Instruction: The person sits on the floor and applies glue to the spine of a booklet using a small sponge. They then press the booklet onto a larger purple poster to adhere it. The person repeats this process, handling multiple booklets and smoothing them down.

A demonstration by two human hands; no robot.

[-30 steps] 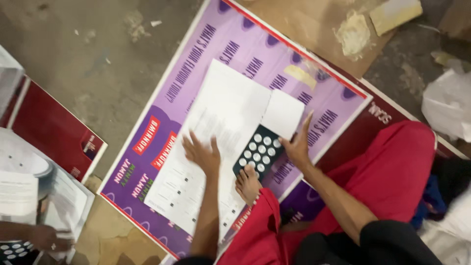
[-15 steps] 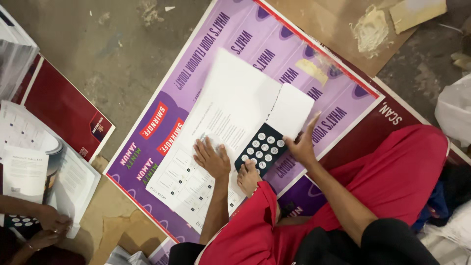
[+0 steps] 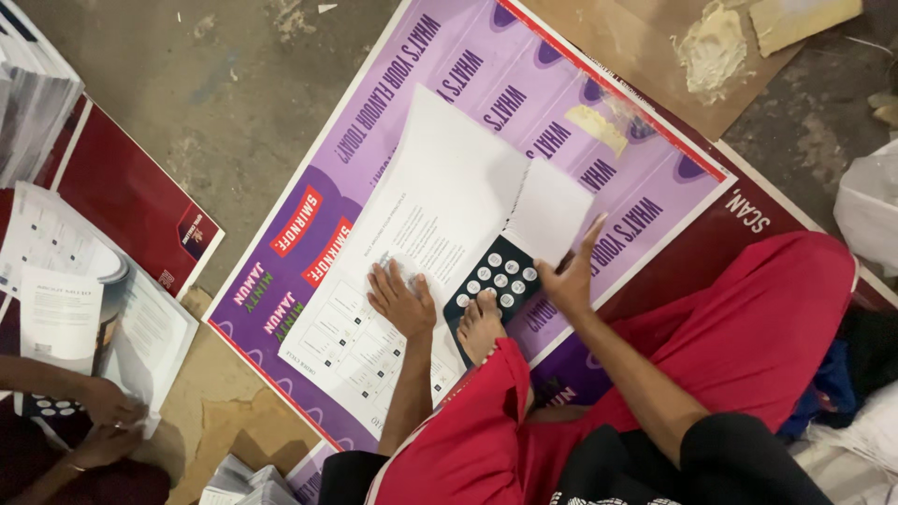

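I sit on the floor in red trousers, one bare foot (image 3: 482, 323) resting on a dark sheet with white dots (image 3: 494, 282). My left hand (image 3: 400, 299) lies flat on a large white printed sheet (image 3: 426, 229), pressing it down. My right hand (image 3: 571, 271) is open with fingers spread, touching the lower edge of a folded-over white flap (image 3: 552, 210) of that sheet. Both lie on a big purple poster (image 3: 561, 84) spread on the floor.
A red-and-white board (image 3: 131, 192) lies at the left. Another person's hands (image 3: 108, 411) at the lower left hold white printed sheets (image 3: 61, 313). A stack of papers (image 3: 33, 103) sits at the upper left. Brown cardboard (image 3: 655, 65) and white bags (image 3: 870, 215) are at the right.
The view has shifted, so everything sits lower and further right. My right hand has slid along the flap's edge; my left hand stays flat on the sheet.
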